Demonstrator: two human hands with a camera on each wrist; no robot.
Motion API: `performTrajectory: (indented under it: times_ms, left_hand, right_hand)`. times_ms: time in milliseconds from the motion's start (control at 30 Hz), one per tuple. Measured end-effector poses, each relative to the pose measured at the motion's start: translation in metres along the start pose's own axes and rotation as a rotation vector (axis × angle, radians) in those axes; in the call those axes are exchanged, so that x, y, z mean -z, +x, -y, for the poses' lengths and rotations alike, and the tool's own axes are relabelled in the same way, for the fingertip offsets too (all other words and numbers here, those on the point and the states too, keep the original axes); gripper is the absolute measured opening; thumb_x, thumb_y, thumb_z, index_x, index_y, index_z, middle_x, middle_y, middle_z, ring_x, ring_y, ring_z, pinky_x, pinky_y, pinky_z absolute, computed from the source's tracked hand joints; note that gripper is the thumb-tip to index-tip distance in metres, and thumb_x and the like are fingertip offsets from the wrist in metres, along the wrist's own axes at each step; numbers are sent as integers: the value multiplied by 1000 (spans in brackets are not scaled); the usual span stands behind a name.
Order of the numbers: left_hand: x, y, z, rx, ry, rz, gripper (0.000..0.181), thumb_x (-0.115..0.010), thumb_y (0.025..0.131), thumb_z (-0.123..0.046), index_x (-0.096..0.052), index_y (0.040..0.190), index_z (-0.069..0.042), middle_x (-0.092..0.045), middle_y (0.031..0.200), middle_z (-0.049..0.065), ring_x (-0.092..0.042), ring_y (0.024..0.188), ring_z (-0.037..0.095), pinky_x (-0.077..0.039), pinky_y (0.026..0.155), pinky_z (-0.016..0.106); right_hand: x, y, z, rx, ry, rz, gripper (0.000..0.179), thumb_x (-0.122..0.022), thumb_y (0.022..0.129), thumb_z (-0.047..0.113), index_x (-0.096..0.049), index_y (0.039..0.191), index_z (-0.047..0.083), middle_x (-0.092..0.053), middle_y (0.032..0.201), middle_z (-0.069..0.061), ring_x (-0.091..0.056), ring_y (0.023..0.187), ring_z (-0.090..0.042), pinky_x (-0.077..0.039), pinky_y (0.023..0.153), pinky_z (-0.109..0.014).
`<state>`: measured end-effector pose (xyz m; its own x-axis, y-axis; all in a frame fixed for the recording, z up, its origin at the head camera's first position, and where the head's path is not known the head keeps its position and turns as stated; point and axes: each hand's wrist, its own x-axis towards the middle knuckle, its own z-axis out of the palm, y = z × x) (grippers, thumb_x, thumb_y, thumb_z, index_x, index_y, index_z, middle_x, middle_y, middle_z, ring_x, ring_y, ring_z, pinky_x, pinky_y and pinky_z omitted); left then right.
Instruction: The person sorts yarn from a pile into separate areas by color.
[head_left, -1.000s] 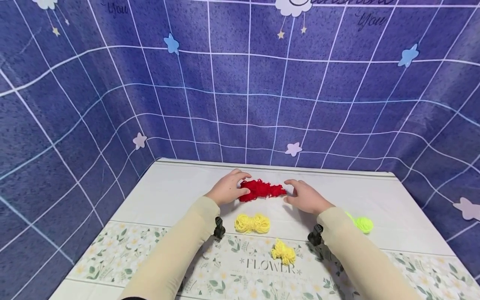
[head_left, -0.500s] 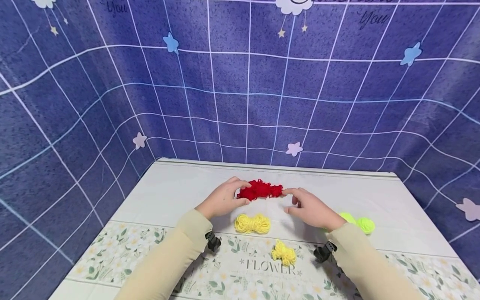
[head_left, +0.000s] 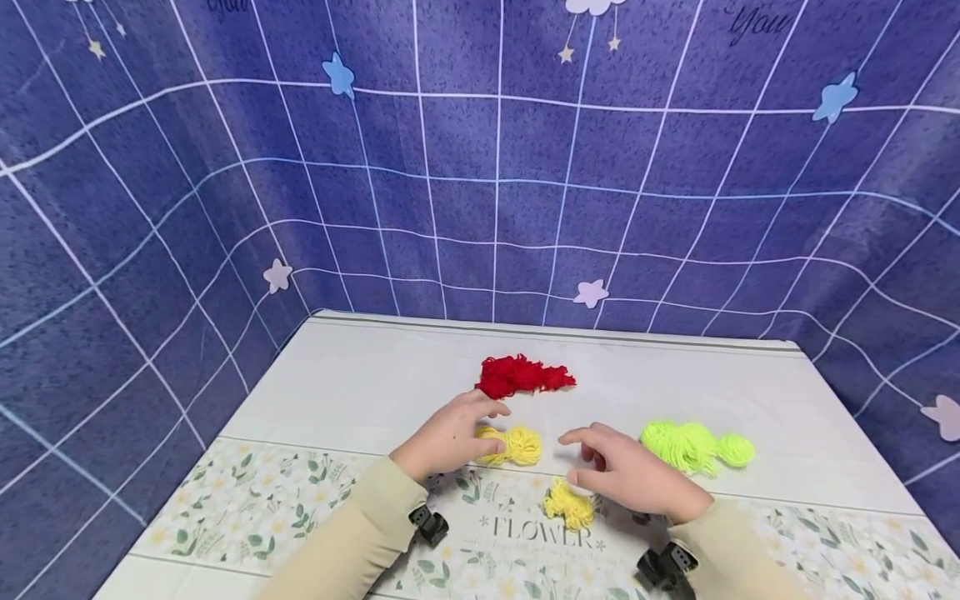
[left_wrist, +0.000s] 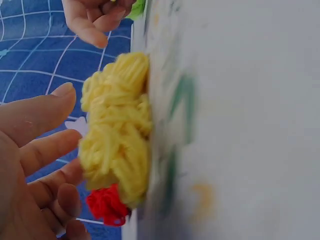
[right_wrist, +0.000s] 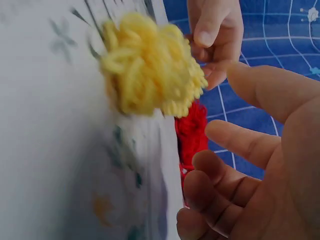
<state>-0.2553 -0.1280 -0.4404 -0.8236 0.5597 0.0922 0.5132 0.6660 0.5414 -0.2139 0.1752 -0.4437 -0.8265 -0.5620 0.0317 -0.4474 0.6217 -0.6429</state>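
My left hand point(head_left: 453, 435) hovers at the left end of a larger yellow yarn bundle point(head_left: 523, 446), its thumb partly covering that end. In the left wrist view, its spread fingers stand beside the yellow bundle point(left_wrist: 117, 130); whether a fingertip touches cannot be told. Above and right of a smaller yellow yarn bundle point(head_left: 568, 506) is my right hand point(head_left: 630, 472), index finger reaching forward and the others loosely bent. Nothing is held in it, as the right wrist view also shows beside the yellow yarn point(right_wrist: 145, 65). Red yarn point(head_left: 521, 377) lies farther back, untouched by either hand.
Bright green yarn point(head_left: 686, 447) with a smaller round end lies right of my right hand. Everything rests on a white table cover point(head_left: 360, 383) with a floral strip. A blue gridded curtain point(head_left: 465, 208) hangs behind and at both sides.
Both hands have left the red yarn and drawn back toward me, the left to the larger yellow bundle, the right near the smaller one. More of the green yarn shows.
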Motion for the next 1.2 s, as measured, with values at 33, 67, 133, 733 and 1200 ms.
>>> performTrajectory:
  times_ms: [33, 67, 133, 733, 1200]
  left_hand:
    - [-2, -1, 0, -6, 20, 6, 46, -75, 92, -33, -65, 134, -15, -60, 128, 1, -58, 116, 19, -49, 95, 39]
    - [-3, -3, 1, -7, 36, 12, 46, -75, 92, -34, -66, 133, -16, -60, 128, 0, -56, 117, 19, -49, 96, 39]
    - [-6, -4, 2, -10, 66, 19, 45, -75, 92, -34, -67, 133, -18, -60, 129, -1, -53, 121, 19, -47, 99, 39]
    - [-14, -6, 8, 32, 73, 47, 39, -78, 90, -32, -72, 127, -20, -60, 107, -7, -51, 100, 14, -47, 87, 34]
    - [-12, -9, 14, 19, 58, 45, 26, -76, 91, -27, -75, 117, -21, -60, 104, -11, -52, 101, 13, -47, 89, 35]
  right_hand:
    - [-2, -2, 1, 8, -1, 10, 46, -69, 97, 39, -61, 136, 17, -56, 97, 5, -53, 84, -12, -48, 73, -30]
    - [-4, -5, 2, 20, -5, 22, 46, -69, 96, 40, -62, 135, 17, -57, 97, 5, -54, 84, -11, -48, 74, -30]
    - [-8, -9, 3, 35, -5, 45, 46, -70, 95, 42, -63, 133, 17, -56, 95, 7, -54, 84, -10, -47, 74, -29]
    - [-26, -12, 2, -1, -151, 70, 27, -80, 85, 42, -60, 102, 36, -49, 87, 13, -46, 77, -6, -40, 64, -26]
    - [-25, -14, 2, 18, -109, 65, 19, -78, 88, 38, -60, 94, 36, -51, 88, 13, -48, 78, -8, -41, 69, -27]
